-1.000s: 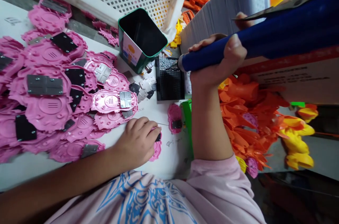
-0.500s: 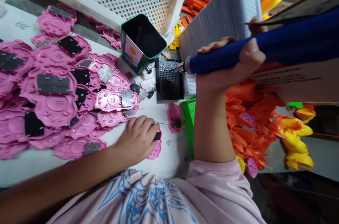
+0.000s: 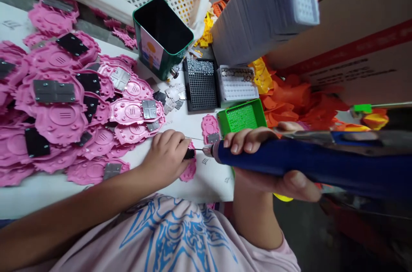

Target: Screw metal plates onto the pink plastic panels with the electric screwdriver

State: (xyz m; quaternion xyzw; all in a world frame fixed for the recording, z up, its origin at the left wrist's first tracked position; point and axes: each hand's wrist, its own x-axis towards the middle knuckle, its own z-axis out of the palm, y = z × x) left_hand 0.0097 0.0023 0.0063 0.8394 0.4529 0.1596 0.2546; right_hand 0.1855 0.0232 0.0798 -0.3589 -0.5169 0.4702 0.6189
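My right hand grips a blue electric screwdriver held nearly level, its thin bit pointing left. The tip meets or nearly meets the black plate on a pink plastic part. With fingers curled, my left hand holds that part down on the white table, hiding much of it. Just beyond lies another pink part with a grey plate. A black perforated tray partly filled with small screws stands farther off.
Many pink parts with plates are heaped on the left. A dark green bin, a white tray and a green basket stand behind my hands. A tall stack of white trays and a carton rise at the right.
My right hand has brought the screwdriver from the screw tray down and toward me, to the pink part under my left hand. My left hand keeps its place on the part.
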